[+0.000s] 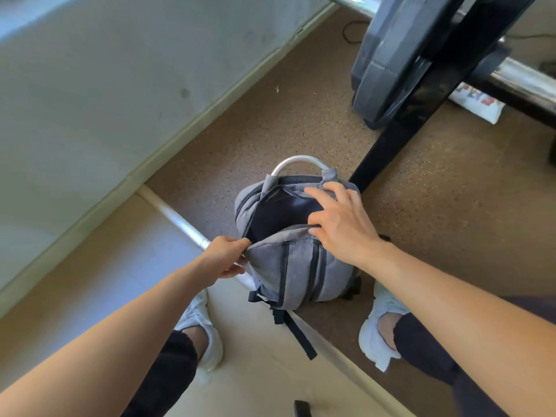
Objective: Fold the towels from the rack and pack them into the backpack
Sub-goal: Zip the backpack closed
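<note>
A grey backpack (296, 272) with dark straps stands upright on the brown speckled floor between my feet. Its main compartment is unzipped and gapes open, showing a dark lining. My left hand (224, 257) pinches the left edge of the front flap at the zip. Over the right side of the opening my right hand (340, 222) is spread, fingers straight, touching the rim. No towel and no rack are in view.
A black stand leg (400, 127) rises just behind the backpack, with a weight plate (388, 61) and a barbell bar (517, 76) above it. A chrome bar (180, 219) runs under my left hand. A pale wall (90, 100) lies to the left.
</note>
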